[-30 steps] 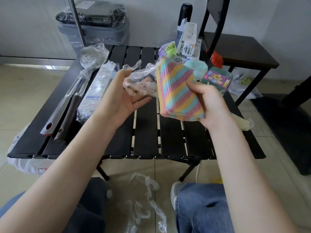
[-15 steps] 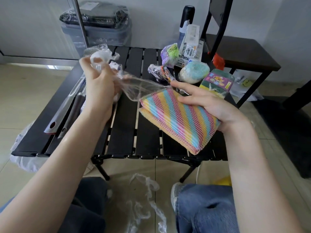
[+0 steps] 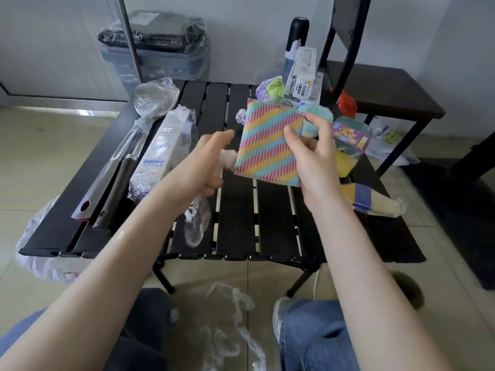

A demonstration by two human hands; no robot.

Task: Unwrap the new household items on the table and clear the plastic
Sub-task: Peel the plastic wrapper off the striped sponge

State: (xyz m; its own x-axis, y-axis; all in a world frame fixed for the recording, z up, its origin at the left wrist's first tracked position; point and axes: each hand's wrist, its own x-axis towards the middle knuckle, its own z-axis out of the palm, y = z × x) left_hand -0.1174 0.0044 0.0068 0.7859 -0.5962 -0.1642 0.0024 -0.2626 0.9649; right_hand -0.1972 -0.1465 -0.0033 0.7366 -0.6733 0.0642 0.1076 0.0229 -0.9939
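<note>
Black slatted table (image 3: pixel 235 210) over pale floor tiles, grey wall behind, dark chair (image 3: pixel 375 87) at right, lidded bin (image 3: pixel 155 49) wrapped in film at the back.

Head view only. Striped rainbow cloth (image 3: pixel 267 145) bare of its wrap, upright above the table's middle, pinched along its right edge by right hand (image 3: pixel 313 159), thumb in front, fingers curled behind. Left hand (image 3: pixel 198 167) fisted around crumpled clear plastic (image 3: pixel 198 220), a tail dangling below. Best now, by judgement: cloth down on a bare slat, clear of wrapped goods; plastic balled tight and dropped with clear scraps on the floor (image 3: pixel 230 333). Wrapped skimmer (image 3: pixel 152 103), wrapped long box (image 3: pixel 160 153) and sponge pack (image 3: pixel 351 135) untouched on the table.
</note>
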